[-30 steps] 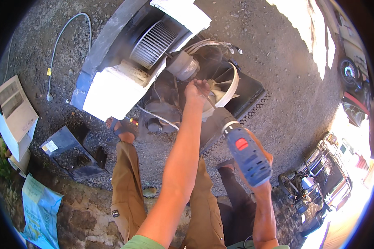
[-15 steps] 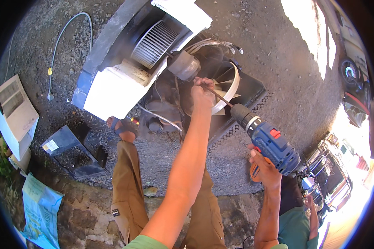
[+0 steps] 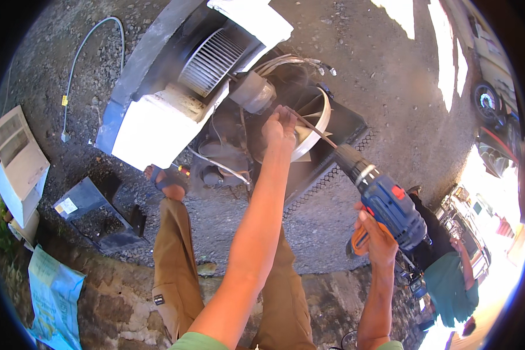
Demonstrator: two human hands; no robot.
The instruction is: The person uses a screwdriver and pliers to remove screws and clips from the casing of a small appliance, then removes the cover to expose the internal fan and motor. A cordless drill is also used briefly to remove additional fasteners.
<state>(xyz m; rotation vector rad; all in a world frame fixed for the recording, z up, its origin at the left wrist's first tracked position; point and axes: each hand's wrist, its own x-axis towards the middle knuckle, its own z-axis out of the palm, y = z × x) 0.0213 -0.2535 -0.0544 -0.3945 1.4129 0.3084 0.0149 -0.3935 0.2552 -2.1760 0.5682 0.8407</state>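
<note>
My right hand [image 3: 379, 240] is wrapped around the orange grip of a blue cordless drill [image 3: 394, 207]. A long thin rust-brown bit [image 3: 318, 129] runs from the drill's chuck up and left. At its far end my left hand [image 3: 280, 123] is closed, fingertips on the bit. That hand is beside the round motor [image 3: 253, 92] and in front of a pale fan [image 3: 303, 135] with a white ring [image 3: 321, 125]. Part of the fan is hidden by the hand. Above the motor, the opened air conditioner [image 3: 151, 125] shows a slatted blower wheel [image 3: 213, 61].
A black-framed grille [image 3: 315, 181] lies under the fan. Loose wires [image 3: 297, 60] trail beyond the motor. A screwdriver [image 3: 184, 170] lies by my foot. To the left are a metal bracket [image 3: 87, 198], a casing [image 3: 20, 163] and a blue sack [image 3: 55, 291]. A person in green [image 3: 452, 289] is at right.
The drill and my right hand have shifted slightly right and down. My left hand has shifted a little left, its fingers still at the bit's end. The person in green has moved farther right.
</note>
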